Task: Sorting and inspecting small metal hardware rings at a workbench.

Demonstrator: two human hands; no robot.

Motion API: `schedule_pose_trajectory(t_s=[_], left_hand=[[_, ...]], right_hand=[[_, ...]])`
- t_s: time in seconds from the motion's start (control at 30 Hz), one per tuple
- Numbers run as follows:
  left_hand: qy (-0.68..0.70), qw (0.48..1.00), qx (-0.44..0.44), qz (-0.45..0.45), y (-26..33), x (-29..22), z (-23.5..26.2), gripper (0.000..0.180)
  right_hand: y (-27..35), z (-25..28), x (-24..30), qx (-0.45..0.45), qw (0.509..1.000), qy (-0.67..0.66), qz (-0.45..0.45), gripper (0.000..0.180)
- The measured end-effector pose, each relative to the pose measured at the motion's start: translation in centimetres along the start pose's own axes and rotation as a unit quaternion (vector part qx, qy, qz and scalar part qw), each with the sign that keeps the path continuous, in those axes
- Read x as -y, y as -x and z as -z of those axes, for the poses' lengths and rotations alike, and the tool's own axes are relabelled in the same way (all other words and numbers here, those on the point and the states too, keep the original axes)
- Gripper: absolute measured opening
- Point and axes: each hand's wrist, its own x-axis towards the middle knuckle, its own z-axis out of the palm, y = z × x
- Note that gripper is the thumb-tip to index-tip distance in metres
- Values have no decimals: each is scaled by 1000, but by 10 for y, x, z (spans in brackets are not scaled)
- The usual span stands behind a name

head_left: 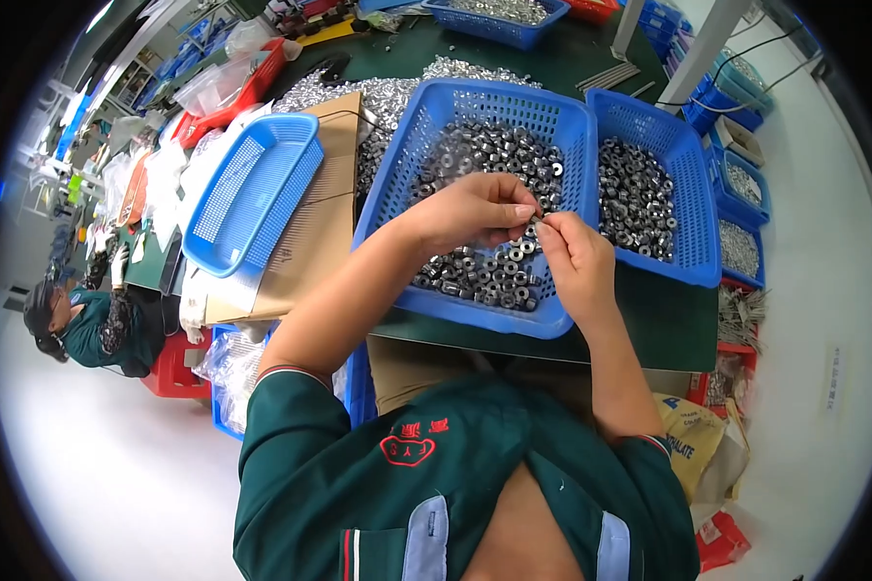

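Over the middle blue basket (579, 145) my two hands meet, fingertips nearly touching. My left hand (475, 215) is closed, its thumb and finger pinching a small metal part at the point where both hands come together. From the other side the thumb and forefinger of my right hand (581, 263) close on the same part. Fingers cover most of it, so its exact shape does not show. Below and behind the hands, the basket holds a heap of small dark and shiny metal rings (499, 281) with round holes.
On the right stands a second blue basket (693, 184) of similar metal pieces. A light blue tray (305, 179) rests on cardboard (339, 232) at left. Loose silvery parts (325, 94) lie behind. Thin rods (607, 77) are at the back. A co-worker (107, 324) sits far left.
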Motion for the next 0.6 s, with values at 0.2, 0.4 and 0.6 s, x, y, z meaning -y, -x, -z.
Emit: schedule_pose_trajectory(t_s=[0.2, 0.4, 0.6], left_hand=[[8, 999, -21, 35, -2, 7, 1, 15], [100, 989, -19, 106, -5, 9, 6, 17], [68, 992, -27, 102, -6, 7, 4, 17]], right_hand=[[0, -2, -3, 5, 994, 87, 59, 10], [-3, 2, 3, 24, 971, 189, 142, 15], [-3, -2, -4, 21, 977, 180, 113, 16]])
